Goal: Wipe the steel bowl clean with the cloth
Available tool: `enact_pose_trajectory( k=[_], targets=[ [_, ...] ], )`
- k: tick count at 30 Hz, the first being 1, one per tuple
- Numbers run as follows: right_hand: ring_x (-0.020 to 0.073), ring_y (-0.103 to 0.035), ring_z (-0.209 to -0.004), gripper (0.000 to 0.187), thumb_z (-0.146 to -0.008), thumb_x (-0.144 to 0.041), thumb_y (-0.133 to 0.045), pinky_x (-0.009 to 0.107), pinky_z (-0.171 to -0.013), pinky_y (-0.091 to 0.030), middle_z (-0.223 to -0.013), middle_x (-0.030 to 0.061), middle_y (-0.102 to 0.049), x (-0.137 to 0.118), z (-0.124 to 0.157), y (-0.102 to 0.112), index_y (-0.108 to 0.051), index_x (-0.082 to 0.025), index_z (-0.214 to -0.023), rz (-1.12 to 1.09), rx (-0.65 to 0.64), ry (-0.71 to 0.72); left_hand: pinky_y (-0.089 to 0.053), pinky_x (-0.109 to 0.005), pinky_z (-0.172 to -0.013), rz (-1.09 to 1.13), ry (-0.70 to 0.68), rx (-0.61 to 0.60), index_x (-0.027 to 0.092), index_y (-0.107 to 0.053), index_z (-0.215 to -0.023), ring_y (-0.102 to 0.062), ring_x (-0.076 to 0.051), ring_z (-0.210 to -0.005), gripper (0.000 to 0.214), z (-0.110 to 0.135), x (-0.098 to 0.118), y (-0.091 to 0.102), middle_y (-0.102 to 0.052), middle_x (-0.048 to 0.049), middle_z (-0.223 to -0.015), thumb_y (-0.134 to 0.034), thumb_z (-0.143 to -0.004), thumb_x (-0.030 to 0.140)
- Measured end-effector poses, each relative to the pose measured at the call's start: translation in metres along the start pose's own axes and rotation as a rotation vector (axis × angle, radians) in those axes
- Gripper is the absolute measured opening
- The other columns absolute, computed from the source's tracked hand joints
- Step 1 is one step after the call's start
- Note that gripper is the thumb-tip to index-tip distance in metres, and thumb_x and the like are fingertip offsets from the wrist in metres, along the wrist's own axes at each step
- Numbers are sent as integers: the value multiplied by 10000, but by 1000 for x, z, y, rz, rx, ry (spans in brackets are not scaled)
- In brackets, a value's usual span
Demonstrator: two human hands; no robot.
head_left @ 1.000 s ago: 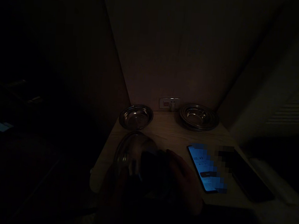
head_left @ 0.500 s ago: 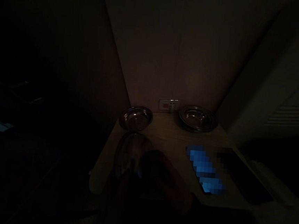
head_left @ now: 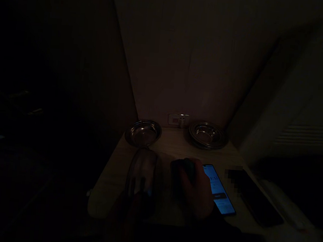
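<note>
In a near-dark room, a person's left hand (head_left: 130,208) props a steel plate (head_left: 142,174) on edge at the front of a wooden table (head_left: 176,146); its fingers seem wrapped on the lower rim, though the gloom blurs them. The right hand (head_left: 199,194) is curled around a dark wad (head_left: 181,174) just right of the plate, beside a lit phone (head_left: 220,196). 1 steel dish (head_left: 142,132) and a stack of dishes (head_left: 207,134) sit by the wall.

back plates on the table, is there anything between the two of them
In the head view the table between the left plate and the right plate is bare; a wall socket sits on the wall just behind that gap.
</note>
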State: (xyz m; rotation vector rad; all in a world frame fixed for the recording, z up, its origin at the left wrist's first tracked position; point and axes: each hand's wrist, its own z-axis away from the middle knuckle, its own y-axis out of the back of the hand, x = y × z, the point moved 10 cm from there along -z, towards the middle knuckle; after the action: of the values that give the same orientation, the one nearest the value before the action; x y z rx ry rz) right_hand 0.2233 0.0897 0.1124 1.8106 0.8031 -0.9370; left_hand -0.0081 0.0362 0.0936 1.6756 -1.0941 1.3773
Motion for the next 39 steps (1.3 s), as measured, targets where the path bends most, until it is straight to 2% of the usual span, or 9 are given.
enact_pose_trajectory(
  k=[3,8,12,14,20,24,28,33,39],
  targets=[
    [220,-655,-844,264,-853,-370,-505,337,-729,-533,-939,67,-690,-19,10,-8,-578,-202,-1044,-65,-18,64,-535,-316,-715,-37,41,-22,128,-633,-996,-639,-144,-786,270,5,-6,-2,-670,-54,-914,-601,-842,347],
    [196,-640,-1019,320,-923,-311,-448,300,-818,-553,-1163,44,-654,-38,56,-25,-536,-260,-1226,-150,-118,158,-526,-378,-793,-40,46,-78,135,-587,-1108,-627,-169,-904,324,5,-5,-7,-634,-81,-1066,-540,-880,360],
    [202,-601,-1078,408,-931,-249,-411,300,-841,-550,-1246,56,-602,-53,87,-25,-455,-286,-1335,-34,-50,421,-515,-380,-826,-15,50,-129,162,-584,-1126,-605,-189,-965,310,7,-7,-12,-605,-78,-1131,-511,-895,354],
    [197,-594,-1069,410,-920,-218,-433,287,-831,-548,-1254,51,-593,-60,87,-28,-483,-306,-1317,21,-41,511,-515,-380,-824,-2,53,-151,162,-583,-1126,-606,-185,-959,309,10,-8,-14,-606,-80,-1128,-513,-894,353],
    [208,-595,-1041,392,-900,-191,-436,320,-818,-555,-1226,72,-608,-67,57,-34,-542,-254,-1272,64,-99,456,-520,-382,-798,21,52,-177,141,-571,-1126,-610,-178,-929,322,10,-9,-11,-609,-83,-1096,-533,-884,349],
    [176,-602,-1030,327,-917,-213,-439,259,-779,-560,-1190,12,-640,-72,64,-33,-603,-319,-1180,75,-103,552,-518,-381,-804,17,49,-188,145,-575,-1119,-605,-179,-939,308,7,-9,-6,-604,-83,-1107,-537,-882,337],
    [213,-548,-1113,367,-904,-207,-429,365,-888,-529,-1294,40,-576,-69,61,-35,-550,-260,-1246,76,-131,584,-523,-370,-786,7,36,-190,143,-581,-1106,-608,-181,-922,305,9,-8,-5,-610,-74,-1086,-535,-882,345],
    [208,-512,-1186,379,-950,-240,-389,363,-931,-509,-1323,52,-554,-59,74,-27,-501,-258,-1312,91,-89,632,-531,-337,-739,-13,27,-195,139,-594,-1059,-618,-148,-844,279,16,-6,-7,-630,-66,-1013,-528,-887,349],
    [154,-652,-972,405,-954,-210,-413,253,-730,-588,-1163,-6,-661,-57,87,-22,-481,-387,-1312,147,-158,587,-527,-348,-771,-57,40,-221,154,-587,-1089,-607,-159,-892,273,16,-6,-7,-612,-75,-1075,-525,-890,331]
  ],
)
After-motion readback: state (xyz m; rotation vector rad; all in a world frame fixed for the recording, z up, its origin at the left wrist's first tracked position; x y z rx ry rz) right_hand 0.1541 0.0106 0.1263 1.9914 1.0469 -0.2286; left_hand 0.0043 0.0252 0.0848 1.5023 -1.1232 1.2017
